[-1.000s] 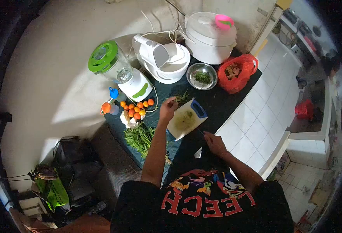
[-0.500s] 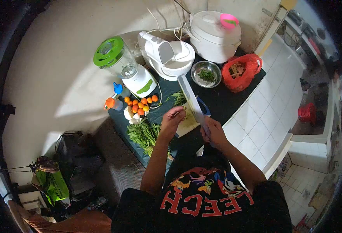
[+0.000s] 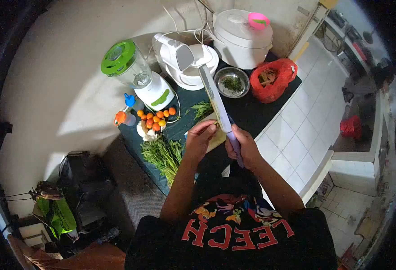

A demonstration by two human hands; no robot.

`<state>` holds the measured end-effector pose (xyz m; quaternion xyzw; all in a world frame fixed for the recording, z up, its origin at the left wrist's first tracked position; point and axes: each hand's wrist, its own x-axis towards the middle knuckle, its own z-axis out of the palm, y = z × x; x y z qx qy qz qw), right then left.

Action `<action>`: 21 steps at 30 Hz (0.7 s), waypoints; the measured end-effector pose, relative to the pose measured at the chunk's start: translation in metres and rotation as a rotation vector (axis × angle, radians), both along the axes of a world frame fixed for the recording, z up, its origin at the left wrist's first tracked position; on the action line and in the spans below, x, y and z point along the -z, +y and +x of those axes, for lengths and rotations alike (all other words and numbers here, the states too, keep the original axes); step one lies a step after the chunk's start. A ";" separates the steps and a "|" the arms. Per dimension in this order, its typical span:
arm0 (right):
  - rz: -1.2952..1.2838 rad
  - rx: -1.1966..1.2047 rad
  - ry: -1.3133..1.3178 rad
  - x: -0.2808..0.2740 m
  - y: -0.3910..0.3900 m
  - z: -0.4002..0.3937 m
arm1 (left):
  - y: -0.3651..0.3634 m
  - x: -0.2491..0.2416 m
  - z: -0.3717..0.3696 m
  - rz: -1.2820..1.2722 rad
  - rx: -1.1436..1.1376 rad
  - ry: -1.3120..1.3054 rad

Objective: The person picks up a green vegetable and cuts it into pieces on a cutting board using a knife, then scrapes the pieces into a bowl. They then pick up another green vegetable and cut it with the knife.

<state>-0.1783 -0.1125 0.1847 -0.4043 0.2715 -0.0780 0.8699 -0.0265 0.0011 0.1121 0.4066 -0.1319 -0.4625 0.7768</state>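
My right hand (image 3: pixel 244 146) is wrapped around the purple handle of a wide-bladed knife (image 3: pixel 216 99), its blade raised and pointing away from me. Close to the lower blade, my left hand (image 3: pixel 200 138) has its fingers curled and pinched together; whatever is between them is too small to make out. Beneath both hands lies a pale cutting board (image 3: pixel 216 141), partly hidden. Some cut green leaves (image 3: pixel 202 109) rest just beyond it. To the left is a bunch of leafy greens (image 3: pixel 163 158).
Small orange fruits (image 3: pixel 156 119) and garlic (image 3: pixel 147 132) sit near a blender (image 3: pixel 155 92). Behind stand a white mixer (image 3: pixel 175 54), a metal bowl of chopped greens (image 3: pixel 232 83), a red plastic bag (image 3: pixel 274 87) and a large white lidded pot (image 3: pixel 243 40). Two small bottles (image 3: pixel 127 118) are at the left edge.
The knife has come slightly nearer to me and turned a little more upright. My left fingers have moved closer to the blade. The whole view has shifted slightly.
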 end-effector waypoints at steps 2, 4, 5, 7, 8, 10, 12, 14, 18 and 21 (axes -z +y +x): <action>-0.021 0.008 0.031 -0.002 -0.006 0.001 | -0.005 -0.003 0.000 -0.003 -0.012 0.005; -0.014 -0.012 -0.012 -0.002 -0.007 0.000 | -0.007 -0.011 0.000 0.003 -0.013 0.032; -0.010 -0.011 -0.010 -0.005 -0.005 -0.001 | -0.007 -0.013 -0.001 0.007 -0.016 0.054; 0.018 -0.001 0.046 -0.018 -0.004 0.002 | -0.010 -0.014 0.000 0.025 -0.018 0.043; 0.021 0.003 0.047 -0.015 -0.004 0.000 | -0.009 -0.013 -0.001 0.003 -0.021 0.031; 0.094 -0.025 -0.018 -0.007 -0.006 -0.002 | -0.009 -0.013 0.000 -0.021 -0.024 0.017; 0.084 -0.018 -0.026 -0.009 -0.005 -0.002 | -0.008 -0.013 0.002 -0.007 -0.028 0.010; 0.080 -0.010 -0.027 -0.010 -0.002 -0.004 | -0.005 -0.014 0.001 -0.008 -0.018 0.016; 0.079 -0.009 -0.015 -0.006 0.001 -0.007 | -0.004 -0.012 0.003 0.043 -0.006 -0.022; 0.082 0.003 0.003 -0.010 0.002 -0.008 | -0.003 -0.012 0.000 -0.013 -0.009 -0.068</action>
